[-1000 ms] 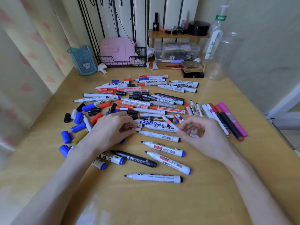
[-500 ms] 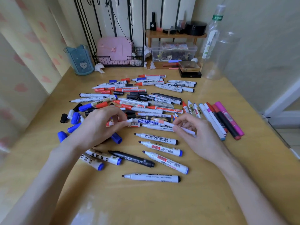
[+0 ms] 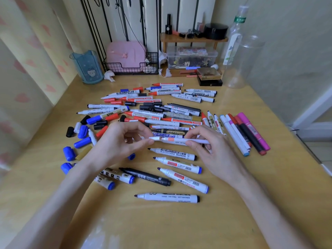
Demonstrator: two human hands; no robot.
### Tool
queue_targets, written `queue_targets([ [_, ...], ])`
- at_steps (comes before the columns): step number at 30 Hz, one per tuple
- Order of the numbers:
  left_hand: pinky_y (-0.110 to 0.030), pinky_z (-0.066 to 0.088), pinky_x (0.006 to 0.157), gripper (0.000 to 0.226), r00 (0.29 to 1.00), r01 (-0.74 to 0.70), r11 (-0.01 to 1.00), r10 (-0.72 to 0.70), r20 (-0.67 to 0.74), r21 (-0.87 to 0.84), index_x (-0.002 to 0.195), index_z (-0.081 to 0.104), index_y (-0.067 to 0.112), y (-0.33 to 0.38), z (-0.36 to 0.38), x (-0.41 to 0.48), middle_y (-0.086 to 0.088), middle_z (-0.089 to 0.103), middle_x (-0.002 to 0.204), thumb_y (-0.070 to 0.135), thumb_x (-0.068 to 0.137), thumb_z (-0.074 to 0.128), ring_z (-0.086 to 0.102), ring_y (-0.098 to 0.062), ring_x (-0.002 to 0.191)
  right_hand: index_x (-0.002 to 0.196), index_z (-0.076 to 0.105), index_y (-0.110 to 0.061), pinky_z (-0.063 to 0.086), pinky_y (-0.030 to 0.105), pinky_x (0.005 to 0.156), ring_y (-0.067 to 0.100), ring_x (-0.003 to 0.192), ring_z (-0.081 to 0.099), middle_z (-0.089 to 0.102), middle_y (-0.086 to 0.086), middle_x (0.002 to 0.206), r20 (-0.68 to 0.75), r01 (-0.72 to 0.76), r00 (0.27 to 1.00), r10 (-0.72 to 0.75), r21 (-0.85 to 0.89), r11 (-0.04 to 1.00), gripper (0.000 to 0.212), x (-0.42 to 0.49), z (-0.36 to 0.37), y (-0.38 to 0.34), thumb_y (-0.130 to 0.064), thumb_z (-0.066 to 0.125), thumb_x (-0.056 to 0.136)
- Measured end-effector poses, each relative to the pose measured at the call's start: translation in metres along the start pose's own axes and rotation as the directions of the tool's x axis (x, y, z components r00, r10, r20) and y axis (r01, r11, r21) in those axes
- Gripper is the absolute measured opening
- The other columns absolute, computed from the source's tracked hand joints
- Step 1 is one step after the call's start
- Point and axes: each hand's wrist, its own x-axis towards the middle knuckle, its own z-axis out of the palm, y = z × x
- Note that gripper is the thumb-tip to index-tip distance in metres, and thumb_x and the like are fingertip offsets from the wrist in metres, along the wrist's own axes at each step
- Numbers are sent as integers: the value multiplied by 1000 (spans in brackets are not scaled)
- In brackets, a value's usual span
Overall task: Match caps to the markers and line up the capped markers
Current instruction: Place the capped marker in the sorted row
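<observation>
My right hand (image 3: 210, 148) pinches a slim white marker (image 3: 183, 140) with an orange band, held level above the table. My left hand (image 3: 118, 142) pinches a small white cap (image 3: 154, 139) right at that marker's tip. Behind my hands lies a heap of uncapped markers (image 3: 161, 112) in white, red and black. Loose blue, black and red caps (image 3: 82, 132) lie scattered at the left. A row of capped markers (image 3: 244, 132) lies side by side at the right, ending in a pink one. Several uncapped markers (image 3: 172, 155) lie below my hands.
At the table's back stand a blue cup (image 3: 88, 67), a wire basket with a pink case (image 3: 129, 58), a small wooden shelf (image 3: 194, 39) over a clear box, and clear plastic bottles (image 3: 239, 56). A wall runs along the left side.
My right hand lifted the slim marker out of the heap and turned it level. My left hand brought the white cap up to its tip.
</observation>
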Motion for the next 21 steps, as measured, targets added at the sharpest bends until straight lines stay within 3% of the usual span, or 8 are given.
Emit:
queue_targets([
  [3,-23,57,75,10,1000,15,1000,-15,0,12,97,77,23,-2,1,0,5,77,94,28,88,80,71,-16,80,102,68,-21,39,11,68,7,89,61,64,-17,99,14,-20,1000,20,6,1000,2,0,2,3,-21,68,99],
  [7,-29,58,73,11,999,23,999,-22,-30,31,99,78,28,-4,4,0,7,77,93,32,88,80,70,-14,78,103,67,-22,42,15,72,11,95,63,64,-17,102,10,-18,1000,18,-2,1000,3,0,3,4,-23,67,100],
  [11,-19,53,69,15,999,31,999,-29,-43,44,102,80,28,-2,5,0,16,77,89,34,88,78,69,-10,77,101,68,-19,37,9,63,-2,75,58,63,-22,89,-3,-11,1000,10,-37,999,2,0,3,0,-19,68,100],
  [15,-21,52,67,11,999,23,998,-22,-30,53,101,80,28,1,10,-1,11,77,87,31,90,78,68,-12,76,103,66,-27,38,15,61,11,72,59,60,-32,87,12,-22,1000,23,-63,998,3,-1,7,0,-26,67,100],
  [17,-21,53,66,11,999,25,999,-23,-44,36,101,80,27,2,14,-1,13,77,85,29,90,79,69,-11,74,105,68,-25,38,13,61,10,71,58,60,-34,88,-5,-25,1000,25,-56,998,5,-1,7,1,-25,67,99],
  [21,-36,60,78,16,997,18,1000,-19,-70,-19,104,81,22,2,20,1,4,79,90,29,89,79,75,-17,82,110,74,-21,44,10,73,-1,89,64,68,-25,100,-26,-28,999,27,-35,999,12,-1,10,3,-20,68,99],
])
